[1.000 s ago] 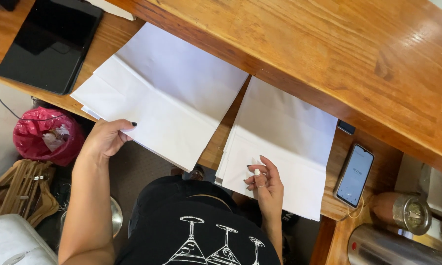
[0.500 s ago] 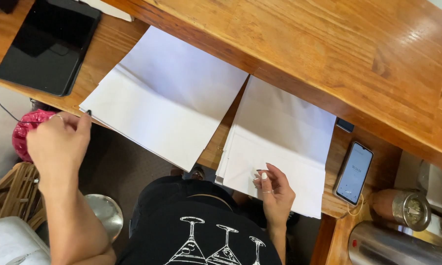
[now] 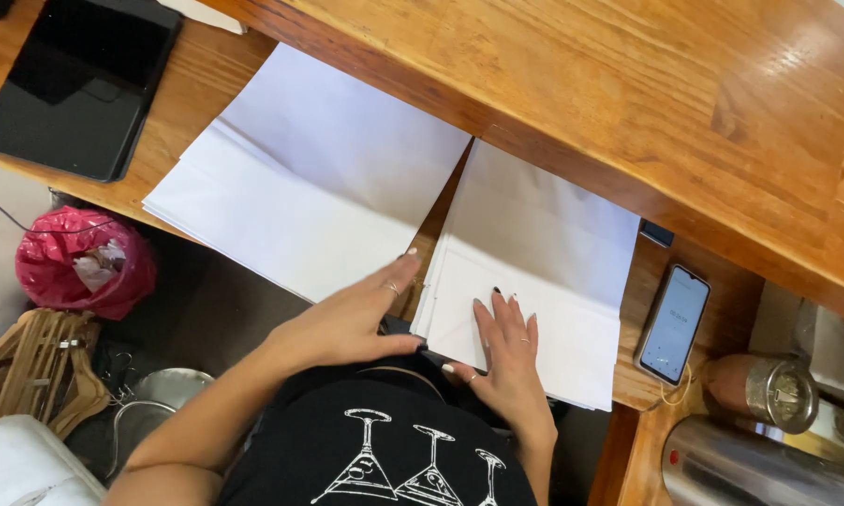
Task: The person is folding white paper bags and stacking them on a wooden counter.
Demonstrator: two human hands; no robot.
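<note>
The right hand lies flat on the right paper stack, fingers spread and extended, gripping nothing; it pins the sheets near the front edge of the bench. The left hand reaches across toward the same stack, fingers straight and together, tips at its left edge, palm down, closed on nothing. To work well here, keep the pinning hand pressed flat so the lower sheets do not slide, and lift only the top sheet by its edge. The stack overhangs the front edge. A second left paper stack lies just beside it, near the bench's left part.
</note>
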